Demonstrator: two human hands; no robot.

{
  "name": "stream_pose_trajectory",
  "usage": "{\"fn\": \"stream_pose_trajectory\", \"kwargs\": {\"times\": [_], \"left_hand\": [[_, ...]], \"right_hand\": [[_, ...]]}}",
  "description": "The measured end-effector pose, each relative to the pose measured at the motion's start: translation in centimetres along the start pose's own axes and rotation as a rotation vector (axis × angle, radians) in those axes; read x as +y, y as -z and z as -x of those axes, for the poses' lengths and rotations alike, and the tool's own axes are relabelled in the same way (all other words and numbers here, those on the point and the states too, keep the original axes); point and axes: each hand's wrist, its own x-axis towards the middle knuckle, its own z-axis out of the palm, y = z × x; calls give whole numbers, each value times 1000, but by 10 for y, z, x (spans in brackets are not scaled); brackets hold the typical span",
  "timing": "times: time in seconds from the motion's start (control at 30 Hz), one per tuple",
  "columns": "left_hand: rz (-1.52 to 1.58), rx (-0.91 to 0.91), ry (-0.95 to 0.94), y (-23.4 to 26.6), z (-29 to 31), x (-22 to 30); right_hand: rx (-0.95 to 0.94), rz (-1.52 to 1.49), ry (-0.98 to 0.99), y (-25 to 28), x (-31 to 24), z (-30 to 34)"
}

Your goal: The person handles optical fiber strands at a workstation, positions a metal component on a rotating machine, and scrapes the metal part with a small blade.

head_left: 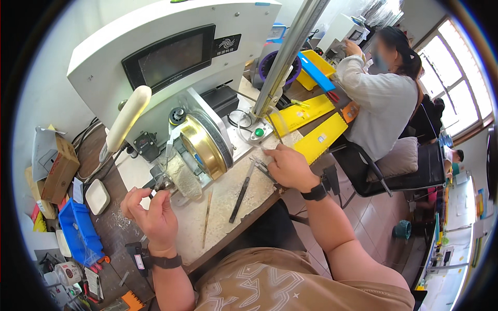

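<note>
My left hand (pixel 150 215) is closed in a pinch beside a small metal fixture (pixel 162 178) at the front of a bench machine (pixel 104 62). What its fingertips hold, if anything, I cannot make out. A brass-coloured ring (pixel 203 145) and a pale, crusted block (pixel 181 176) sit on the machine near that hand. My right hand (pixel 292 168) is also closed, thumb and index finger together, below a green button (pixel 259 132); anything between them is too small to name. Under it lies a slim metal pointed tool (pixel 264 170). A black pen-like tool (pixel 241 199) and a thin stick (pixel 207 217) lie between the hands.
A lamp with a pale head (pixel 129 116) leans over the left side. Blue tray (pixel 80 230) and cardboard box (pixel 59 168) stand at left. Yellow trays (pixel 321 137) lie at right, with a metal post (pixel 285 62) behind. A seated person (pixel 381 93) works beyond.
</note>
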Motion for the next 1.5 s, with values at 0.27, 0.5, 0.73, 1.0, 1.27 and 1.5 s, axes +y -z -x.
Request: {"fn": "stream_pose_trajectory", "kwargs": {"times": [0.27,0.5,0.73,1.0,1.27,1.5], "left_hand": [[8,-22,20,2,0,2],[6,-27,19,2,0,1],[6,-19,15,3,-1,2],[8,-16,23,3,-1,2],[10,-23,3,3,-3,3],[22,-45,23,7,-3,2]], "right_hand": [[-8,72,153,8,-9,7],[-65,352,285,-4,-11,-2],[-5,116,227,16,-4,6],[391,-261,194,35,8,27],[909,-1461,28,7,-15,66],[761,-765,77,-44,-49,70]]}}
